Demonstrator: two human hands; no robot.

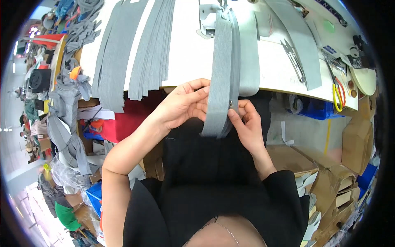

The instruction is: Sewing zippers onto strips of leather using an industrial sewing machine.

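A long grey fabric strip with a zipper runs from under the sewing machine's needle toward me, its near end hanging past the table edge. My left hand pinches the strip's left edge between thumb and fingers. On the other side my right hand grips the right edge, thumb beside the small zipper pull. Some of the fingertips are hidden behind the fabric. Another grey fabric piece lies flat just right of the strip.
Stacks of grey strips overhang the table's left front edge. To the right lie tweezers, another grey strip and yellow-handled scissors. Below stand a blue crate and cardboard boxes. Red cloth hangs under the table.
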